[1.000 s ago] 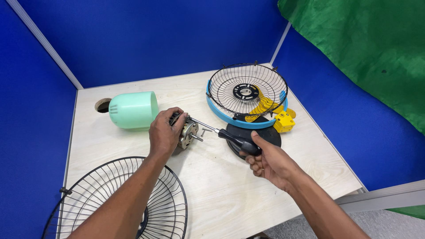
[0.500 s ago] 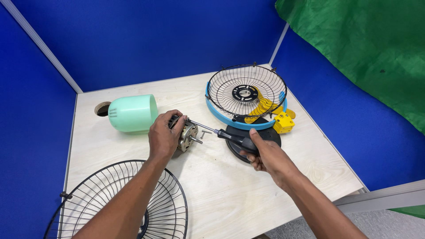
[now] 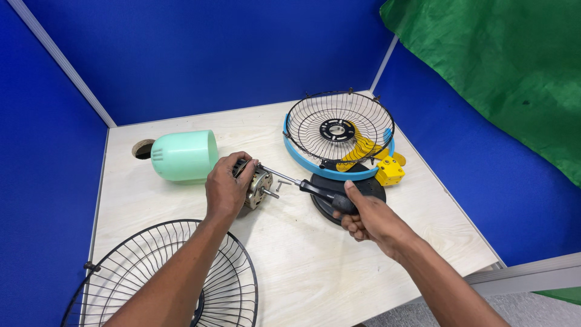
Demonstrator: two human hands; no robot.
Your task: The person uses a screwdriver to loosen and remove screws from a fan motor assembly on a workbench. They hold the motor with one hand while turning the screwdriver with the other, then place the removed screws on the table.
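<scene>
Two hands meet at mid-frame in the head view. The left hand (image 3: 227, 189) clamps the small metal fan motor (image 3: 259, 186) against the pale wooden table (image 3: 315, 266), steadying it, while the right hand (image 3: 370, 219) is wrapped around the black-handled screwdriver (image 3: 315, 189), whose tip touches the motor's face. A loose screw (image 3: 279, 185) lies just beside the shaft. Behind the motor rests the mint-green plastic housing (image 3: 184, 155); the blue-rimmed wire grille (image 3: 339, 130) sits at upper right, and the black wire guard (image 3: 163, 284) overhangs the near lower-left edge. Bare tabletop lies open between the forearms.
</scene>
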